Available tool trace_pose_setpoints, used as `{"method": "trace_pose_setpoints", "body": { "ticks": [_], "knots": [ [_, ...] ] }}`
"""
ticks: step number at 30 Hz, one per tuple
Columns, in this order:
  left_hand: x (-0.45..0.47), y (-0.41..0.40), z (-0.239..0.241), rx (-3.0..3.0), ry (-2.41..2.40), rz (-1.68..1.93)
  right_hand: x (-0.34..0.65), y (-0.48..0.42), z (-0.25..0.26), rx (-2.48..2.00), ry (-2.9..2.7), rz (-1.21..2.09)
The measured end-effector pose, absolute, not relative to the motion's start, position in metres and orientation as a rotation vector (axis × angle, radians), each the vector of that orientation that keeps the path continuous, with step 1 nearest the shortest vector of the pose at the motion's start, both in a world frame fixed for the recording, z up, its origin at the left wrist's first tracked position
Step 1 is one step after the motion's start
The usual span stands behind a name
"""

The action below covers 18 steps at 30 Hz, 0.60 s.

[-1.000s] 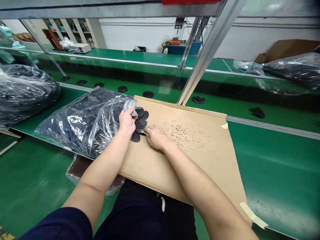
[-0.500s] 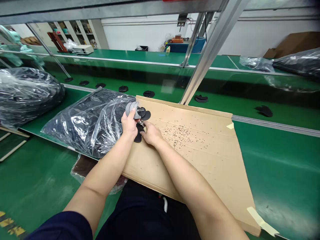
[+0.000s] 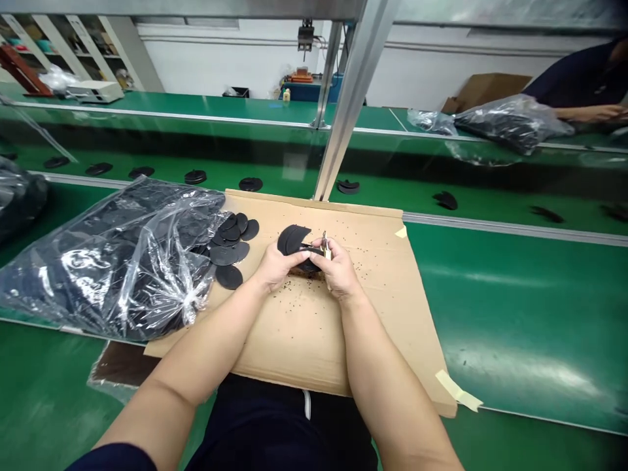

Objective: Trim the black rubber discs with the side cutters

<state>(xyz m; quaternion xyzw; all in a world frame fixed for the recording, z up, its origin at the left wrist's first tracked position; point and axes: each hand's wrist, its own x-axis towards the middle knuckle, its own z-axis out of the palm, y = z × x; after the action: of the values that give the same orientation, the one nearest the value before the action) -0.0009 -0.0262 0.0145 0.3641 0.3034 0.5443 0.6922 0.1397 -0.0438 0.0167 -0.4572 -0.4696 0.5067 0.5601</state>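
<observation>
My left hand (image 3: 277,267) is closed on a round black plastic part (image 3: 293,239) with crescent-shaped pieces, above the cardboard. My right hand (image 3: 342,271) is closed on a small metal tool that looks like nippers (image 3: 325,242), its tip pointing up; the palm hides the rest. My two thumbs meet at the near edge of the part. Left of my hands, several loose black discs (image 3: 229,277) lie on the cardboard sheet (image 3: 304,347), by the mouth of a clear plastic bag (image 3: 112,261) full of dark discs. Tiny black bits (image 3: 290,304) are scattered beneath my hands.
Several stacks of black parts (image 3: 250,184) stand in a row on the green surface behind the cardboard. A metal post (image 3: 349,98) rises at the cardboard's back edge. Tape (image 3: 458,390) holds the right front corner. A co-worker's arm (image 3: 589,113) shows at far right beside a bag (image 3: 515,121).
My hands have moved right, from beside the bag to over the scattered bits, with the part and the tool. The view has turned right; a co-worker now shows. The loose discs are uncovered.
</observation>
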Motion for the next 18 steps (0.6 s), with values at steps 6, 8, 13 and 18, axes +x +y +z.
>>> {"method": "trace_pose_setpoints", "body": {
  "ticks": [6, 8, 13, 18],
  "knots": [
    [-0.004, -0.024, 0.01, 0.612, 0.775, 1.337, 0.134, -0.046, 0.01, -1.043, -1.084, 1.181],
    [-0.006, -0.023, 0.01, 0.586, 0.776, 1.369, 0.131, -0.046, 0.008, -1.058, -1.132, 1.166],
    [-0.006, -0.029, 0.009, 0.66, 0.812, 1.226, 0.127, -0.047, 0.007, -1.111, -1.071, 1.038],
    [-0.005, -0.037, 0.009, 0.745, 0.834, 1.06, 0.13, -0.047, 0.011, -1.165, -1.016, 0.976]
  ]
}}
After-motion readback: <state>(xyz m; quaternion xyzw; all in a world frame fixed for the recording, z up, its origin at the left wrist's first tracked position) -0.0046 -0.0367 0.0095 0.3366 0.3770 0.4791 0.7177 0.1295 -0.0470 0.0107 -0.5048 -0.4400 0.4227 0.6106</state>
